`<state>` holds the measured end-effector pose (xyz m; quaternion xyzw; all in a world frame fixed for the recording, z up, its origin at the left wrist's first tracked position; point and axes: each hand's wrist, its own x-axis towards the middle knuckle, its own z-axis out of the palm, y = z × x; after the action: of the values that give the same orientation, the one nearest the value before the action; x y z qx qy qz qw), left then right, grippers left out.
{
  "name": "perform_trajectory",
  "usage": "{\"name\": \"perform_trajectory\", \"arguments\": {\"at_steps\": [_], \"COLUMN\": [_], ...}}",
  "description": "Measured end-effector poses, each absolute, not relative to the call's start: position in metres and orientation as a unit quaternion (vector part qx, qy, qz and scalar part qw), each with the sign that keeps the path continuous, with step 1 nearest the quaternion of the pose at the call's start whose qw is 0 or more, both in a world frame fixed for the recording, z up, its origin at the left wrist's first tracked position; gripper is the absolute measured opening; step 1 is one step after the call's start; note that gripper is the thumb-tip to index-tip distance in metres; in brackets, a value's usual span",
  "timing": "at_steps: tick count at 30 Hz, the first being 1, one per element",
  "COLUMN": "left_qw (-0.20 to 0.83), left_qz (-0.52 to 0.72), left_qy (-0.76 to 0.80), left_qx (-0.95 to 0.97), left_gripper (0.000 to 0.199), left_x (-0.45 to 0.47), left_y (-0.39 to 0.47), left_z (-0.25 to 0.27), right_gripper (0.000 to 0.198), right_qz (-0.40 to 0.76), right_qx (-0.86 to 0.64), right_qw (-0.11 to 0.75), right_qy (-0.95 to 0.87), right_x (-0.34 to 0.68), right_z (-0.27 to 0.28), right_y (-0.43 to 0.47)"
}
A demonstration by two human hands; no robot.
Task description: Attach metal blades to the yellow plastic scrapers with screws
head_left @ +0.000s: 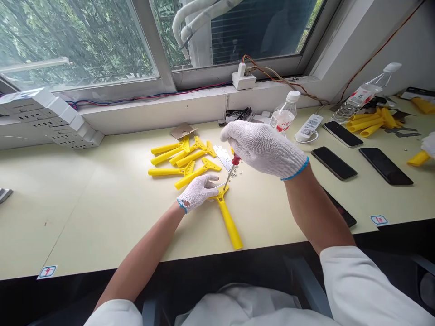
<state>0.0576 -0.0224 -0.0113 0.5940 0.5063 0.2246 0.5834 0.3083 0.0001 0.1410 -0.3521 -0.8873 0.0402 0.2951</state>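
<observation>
My right hand (260, 147), in a white knit glove with a blue cuff, is closed around a screwdriver (235, 159) with a red handle. Its shaft slants down to the head of a yellow scraper (229, 222), which lies on the table with its handle toward me. In a matching glove, my left hand (199, 192) grips the scraper's head from the left side. Several more yellow scrapers (166, 171) lie just beyond it. Small screws (234, 173) are scattered near flat metal blades (222, 157), partly hidden behind my right hand.
Phones (335, 163) lie on the right, near a power strip (308, 128). A water bottle (284, 113) stands at the back, with another bottle (365, 95) farther right. White boxes (50, 117) are stacked at the back left. Another person's gloved hand (428, 145) shows at the right edge.
</observation>
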Motion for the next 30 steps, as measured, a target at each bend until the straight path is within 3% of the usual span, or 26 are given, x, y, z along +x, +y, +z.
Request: {"name": "perform_trajectory", "arguments": {"at_steps": [5,9,12,19,24,30], "left_qw": [0.585,0.586,0.593,0.601,0.594,0.597], "left_qz": [0.224,0.224,0.225,0.227,0.227,0.232], "left_qy": [0.506,0.512,0.514,0.502,0.505,0.503], "left_qx": [0.592,0.586,0.577,0.579,0.584,0.58], "left_gripper": [0.062,0.061,0.064,0.06,0.064,0.064], "left_x": [0.0575,0.0587,0.0591,0.0575,0.0573,0.0574], "left_y": [-0.0232,-0.0238,-0.0239,-0.0238,-0.0224,-0.0222], "left_z": [-0.0104,-0.008,-0.0068,-0.0091,-0.0123,-0.0116], "right_gripper": [0.023,0.01,0.015,0.023,0.012,0.03], "right_qz": [0.121,0.099,0.066,0.131,0.07,0.1], "right_qx": [-0.241,-0.345,-0.404,-0.231,-0.376,-0.313], "right_qw": [0.308,0.29,0.289,0.287,0.281,0.272], "right_qy": [-0.912,-0.887,-0.865,-0.92,-0.88,-0.904], "right_x": [0.319,0.3137,0.3122,0.3217,0.3138,0.321], "right_z": [0.1471,0.1461,0.1438,0.1484,0.1476,0.1485], "right_y": [0.0014,-0.0018,-0.0019,-0.0017,-0.0057,-0.0039]}}
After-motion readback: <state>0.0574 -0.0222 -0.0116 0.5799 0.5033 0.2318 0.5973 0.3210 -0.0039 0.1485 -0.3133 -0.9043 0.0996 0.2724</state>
